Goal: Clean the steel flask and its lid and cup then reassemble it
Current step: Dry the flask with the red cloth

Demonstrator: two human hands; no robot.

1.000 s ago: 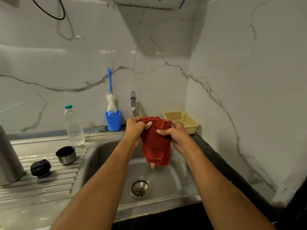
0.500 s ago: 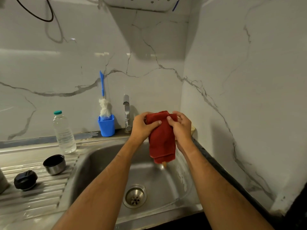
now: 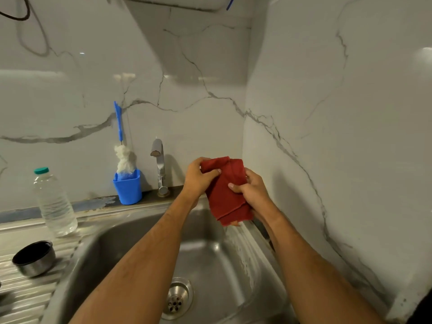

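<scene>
Sink basin (image 3: 140,249): seen from further right than a second ago. The view has swung rightward, so the drainboard (image 3: 25,298) is now cut by the left edge. The flask body, visible at far left a second ago, is out of view. The black lid is all but lost at the left edge and cannot be made out.

Red cloth (image 3: 225,190): held up over the back right corner of the basin, further right and nearer the side wall than a second ago, when it hung in front of the tap (image 3: 159,164). It hangs folded, and no water is seen running.

Left hand (image 3: 198,176): closed on the cloth's top left corner, thumb pinched across the fold.

Right hand (image 3: 252,190): clamped on the cloth lower down its right edge, where half a second ago it was level with the left. Likely the cloth is being refolded or wrung, not yet applied to any part.

Steel cup (image 3: 34,258): left open-side up on the drainboard, well apart from both hands, near the water bottle (image 3: 55,204).

Judgement: cleaning of parts is not in hand; reassembly remains ahead.
</scene>
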